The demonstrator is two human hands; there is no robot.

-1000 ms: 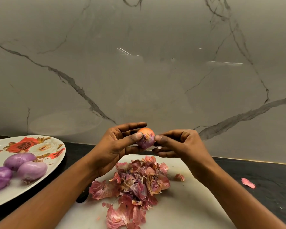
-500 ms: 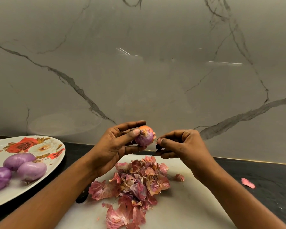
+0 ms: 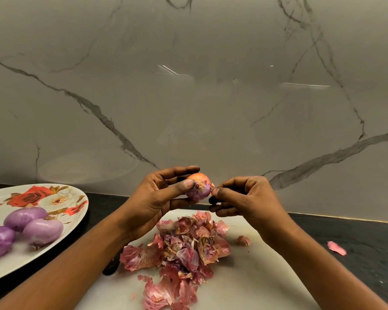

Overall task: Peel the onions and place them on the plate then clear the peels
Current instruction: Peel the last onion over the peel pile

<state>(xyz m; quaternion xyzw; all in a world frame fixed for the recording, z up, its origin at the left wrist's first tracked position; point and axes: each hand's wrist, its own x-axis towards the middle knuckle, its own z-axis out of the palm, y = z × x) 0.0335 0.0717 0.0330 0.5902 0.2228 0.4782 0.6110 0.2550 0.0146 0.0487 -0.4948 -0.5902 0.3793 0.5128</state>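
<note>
My left hand (image 3: 159, 198) grips a small onion (image 3: 198, 186) in the air above the white cutting board (image 3: 251, 276), thumb across its front. The onion is partly peeled, with orange skin on top and purple flesh below. My right hand (image 3: 242, 198) pinches a bit of skin at the onion's right edge with thumb and forefinger. A heap of pink peels (image 3: 184, 249) lies on the board under my hands. Three peeled purple onions (image 3: 25, 229) rest on the floral plate (image 3: 61, 198) at the left.
The board sits on a dark counter (image 3: 356, 231) against a grey marble wall. One loose peel (image 3: 336, 248) lies on the counter at the right. A dark object (image 3: 111, 268) pokes out under my left forearm at the board's left edge.
My right hand drew a little away from the onion, then came back to its right edge. My left hand turned the onion slightly, showing more purple flesh.
</note>
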